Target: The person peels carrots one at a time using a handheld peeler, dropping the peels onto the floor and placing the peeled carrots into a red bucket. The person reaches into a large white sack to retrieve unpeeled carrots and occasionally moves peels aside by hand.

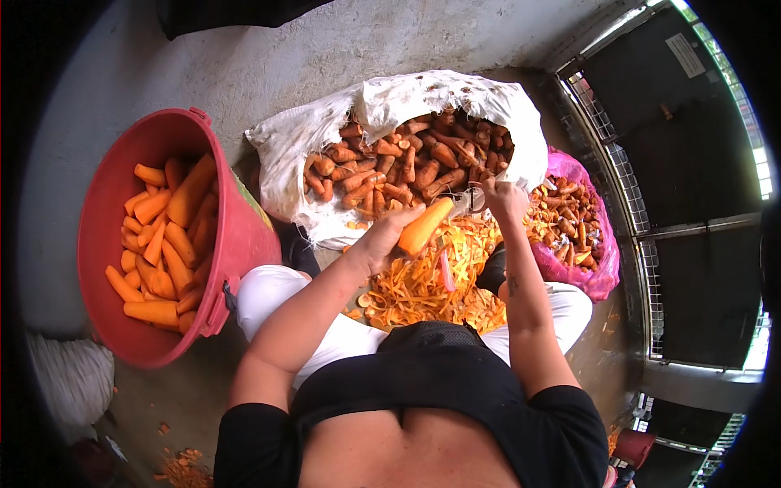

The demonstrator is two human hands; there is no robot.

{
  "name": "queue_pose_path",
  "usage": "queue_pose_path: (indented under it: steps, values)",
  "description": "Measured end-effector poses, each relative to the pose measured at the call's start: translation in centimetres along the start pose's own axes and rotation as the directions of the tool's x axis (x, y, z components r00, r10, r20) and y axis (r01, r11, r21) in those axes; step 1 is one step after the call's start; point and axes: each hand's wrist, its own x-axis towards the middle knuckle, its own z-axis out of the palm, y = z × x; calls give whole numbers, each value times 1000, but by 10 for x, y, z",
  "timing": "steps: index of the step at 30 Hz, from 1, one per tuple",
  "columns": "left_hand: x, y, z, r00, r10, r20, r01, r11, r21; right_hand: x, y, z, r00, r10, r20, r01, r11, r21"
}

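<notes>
My left hand (386, 237) grips a peeled orange carrot (425, 228) by its near end, its other end pointing up and to the right. Closed around a small peeler (477, 195), my right hand (505, 198) is just beyond the carrot's far end; the peeler shows only in part. Under both hands, between my legs, lies a heap of carrot peelings (423, 289), with a pink strip on it. Right behind the hands, a torn white sack (281, 154) spills unpeeled, brownish carrots (423, 163).
On the left stands a red tub (102, 309) holding several peeled carrots (163, 244). A pink bag (602, 268) of carrot scraps sits at the right, near dark gate panels (691, 163). A white sack (73, 378) and scattered peelings (183, 468) are at lower left.
</notes>
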Motion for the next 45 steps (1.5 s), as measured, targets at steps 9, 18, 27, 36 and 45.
queue_pose_path:
  steps: [9, 18, 27, 36, 45]
  values:
    - [30, -21, -26, 975, -98, -198, 78, 991, -109, -62, -64, -46, 957, -236, -170, 289, 833, 472]
    - [18, -16, -16, 953, -81, -293, 58, 995, -86, -77, -100, -77, 795, -475, -377, 600, 705, 378]
    - [13, -18, -15, 993, 5, -116, -4, 1000, 6, -48, -68, -45, 912, -339, -233, 409, 802, 434]
    - [7, -2, -3, 1000, -3, -22, 2, 997, -80, -16, 17, 24, 996, 92, -11, -90, 992, 91]
    - [25, -21, -23, 972, -117, -202, 106, 992, -62, -73, -81, -70, 882, -375, -285, 470, 746, 473]
